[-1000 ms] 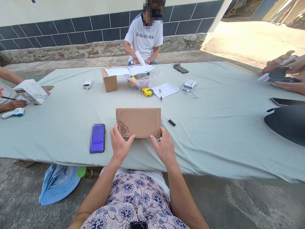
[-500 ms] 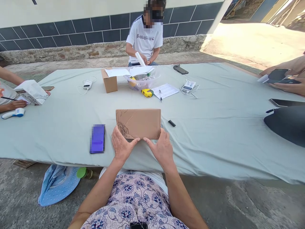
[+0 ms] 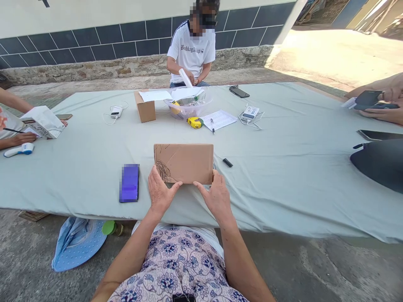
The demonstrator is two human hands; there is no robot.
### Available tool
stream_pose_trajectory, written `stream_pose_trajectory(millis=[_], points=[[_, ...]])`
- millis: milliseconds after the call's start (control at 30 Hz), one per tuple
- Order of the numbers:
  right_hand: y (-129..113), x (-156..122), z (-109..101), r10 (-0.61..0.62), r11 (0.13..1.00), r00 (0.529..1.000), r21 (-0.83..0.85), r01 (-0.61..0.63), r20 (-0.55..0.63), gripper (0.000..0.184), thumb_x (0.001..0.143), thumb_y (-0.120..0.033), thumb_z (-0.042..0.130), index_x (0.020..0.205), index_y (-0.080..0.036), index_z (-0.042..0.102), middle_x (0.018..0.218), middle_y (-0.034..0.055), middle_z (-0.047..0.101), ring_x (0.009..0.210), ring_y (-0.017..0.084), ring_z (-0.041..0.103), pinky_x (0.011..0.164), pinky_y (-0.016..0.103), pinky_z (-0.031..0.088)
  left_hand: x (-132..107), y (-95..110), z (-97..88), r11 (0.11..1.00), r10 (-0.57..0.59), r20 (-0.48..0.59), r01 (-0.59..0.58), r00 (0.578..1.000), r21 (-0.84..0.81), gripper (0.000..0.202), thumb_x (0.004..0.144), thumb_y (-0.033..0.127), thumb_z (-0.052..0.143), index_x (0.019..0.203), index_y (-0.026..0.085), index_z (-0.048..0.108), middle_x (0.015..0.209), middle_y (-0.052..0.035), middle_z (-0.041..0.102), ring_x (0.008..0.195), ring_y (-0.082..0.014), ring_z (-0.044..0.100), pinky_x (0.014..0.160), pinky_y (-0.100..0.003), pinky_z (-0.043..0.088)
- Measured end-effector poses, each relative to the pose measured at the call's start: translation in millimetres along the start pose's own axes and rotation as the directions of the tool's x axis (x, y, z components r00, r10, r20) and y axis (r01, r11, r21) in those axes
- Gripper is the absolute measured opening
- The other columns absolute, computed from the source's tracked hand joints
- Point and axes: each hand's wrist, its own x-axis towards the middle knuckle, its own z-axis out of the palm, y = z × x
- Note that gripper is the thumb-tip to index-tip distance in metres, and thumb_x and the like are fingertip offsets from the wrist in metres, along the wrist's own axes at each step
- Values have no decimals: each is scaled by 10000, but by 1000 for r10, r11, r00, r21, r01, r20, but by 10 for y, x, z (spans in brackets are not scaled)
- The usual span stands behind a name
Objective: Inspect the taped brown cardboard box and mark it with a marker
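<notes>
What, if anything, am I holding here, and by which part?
A brown cardboard box: your left hand is at its left side, right hand at its right, thumbs at the near edge.

A cardboard box (image 3: pixel 183 163) is set between the left hand (image 3: pixel 161 191) and right hand (image 3: pixel 217 193) near the front of a cloth-covered table (image 3: pixel 283 188), a smartphone (image 3: pixel 129 183) to its left. Behind it, a tape measure (image 3: pixel 194 122) lies before a plastic basin (image 3: pixel 190 111), with a carton (image 3: pixel 145 111) just left and a pen (image 3: pixel 213 126) on a sheet of paper (image 3: pixel 225 119) to the right. A power bank (image 3: pixel 116 111) lies left of the carton, a second power bank (image 3: pixel 250 112) right of the sheet. Below, a sun hat (image 3: pixel 80 243) lies on the ground, left of a lidded container (image 3: pixel 108 227).
</notes>
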Motion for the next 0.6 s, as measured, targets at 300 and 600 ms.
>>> stream_pose_trajectory(millis=[300,600], points=[[-89,2,-95,72,985,996,164,-61,-61,553,843,-717,578,1078,-217,552,1174,165,651,1117,341,626,892,535,564,-8,31,-91,961,-142,17,142,990,-235,794,778,404,776,1439,170,404,1430,-212,557,1362,-368,544,1136,-578,462],[-75,28,-277,186,935,982,301,-186,29,995,799,-878,501,1521,-202,387,1021,118,744,843,293,733,761,422,569,39,-15,-181,894,-162,-74,114,984,-433,412,876,492,626,1155,209,521,1075,-95,655,1013,-226,663,951,-416,565]])
